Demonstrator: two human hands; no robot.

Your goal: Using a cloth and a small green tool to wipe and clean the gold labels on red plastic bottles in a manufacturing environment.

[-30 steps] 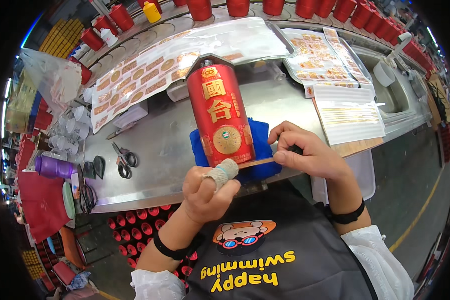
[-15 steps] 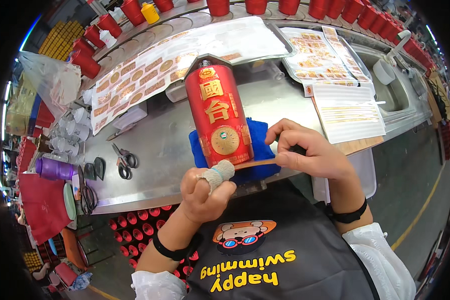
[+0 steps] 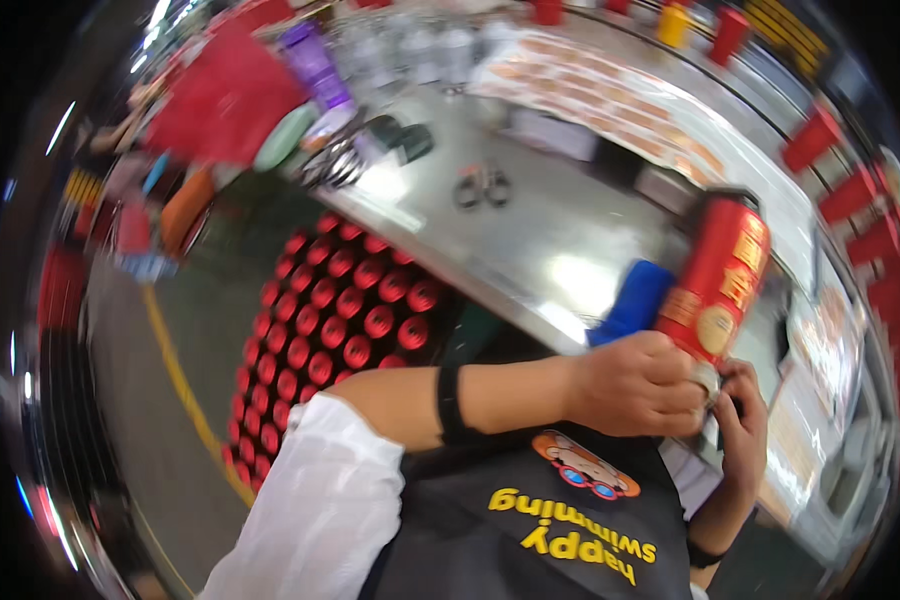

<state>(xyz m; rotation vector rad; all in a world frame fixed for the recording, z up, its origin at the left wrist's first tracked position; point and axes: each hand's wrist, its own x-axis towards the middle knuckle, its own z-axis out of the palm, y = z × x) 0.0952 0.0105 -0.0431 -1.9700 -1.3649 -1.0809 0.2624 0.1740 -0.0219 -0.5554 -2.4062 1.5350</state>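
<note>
A red bottle (image 3: 722, 275) with gold characters and a round gold emblem lies tilted, its base toward me. Close against the base is my left hand (image 3: 645, 388), fingers curled and closed; a pale cloth wrap (image 3: 705, 378) with a band covers one of its fingers. Just right of it, my right hand (image 3: 742, 415) has its fingers bent together near the same base. What either hand pinches is hidden and blurred. Beside the bottle lies a blue cloth (image 3: 632, 300) on the metal table (image 3: 530, 262).
Scissors (image 3: 483, 187) lie further left on the table, past them black cables (image 3: 335, 160) and a purple container (image 3: 315, 65). Sheets of gold decals (image 3: 610, 100) stretch along the far side. Below the table edge stand many red round pieces (image 3: 350, 300). Red bottles (image 3: 810, 138) line the far right.
The view has swung left, so the bottle and hands now appear further right. My right hand has come in close to my left. The thin brown strip between them no longer shows.
</note>
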